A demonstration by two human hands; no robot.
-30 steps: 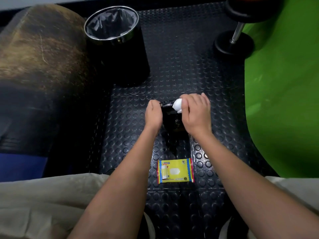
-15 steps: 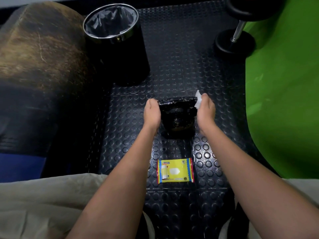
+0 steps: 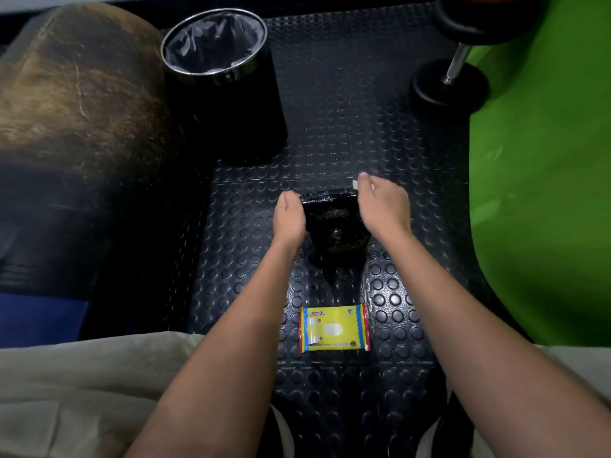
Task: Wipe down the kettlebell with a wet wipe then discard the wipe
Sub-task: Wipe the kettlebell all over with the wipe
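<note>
wet wipe (image 3: 354,184) mostly hidden behind right hand (image 3: 383,206), dumbbell (image 3: 463,51) cut off by top edge

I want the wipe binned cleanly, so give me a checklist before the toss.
1. Wipe in right hand: ok, a white edge shows at the fingers.
2. Left hand steadies the kettlebell: ok, it grips the handle's left end.
3. Kettlebell fully wiped: cannot tell, though it looks wet.
4. Bin open and lined: ok.
5. Path to the bin free: ok, bare mat between.
</note>
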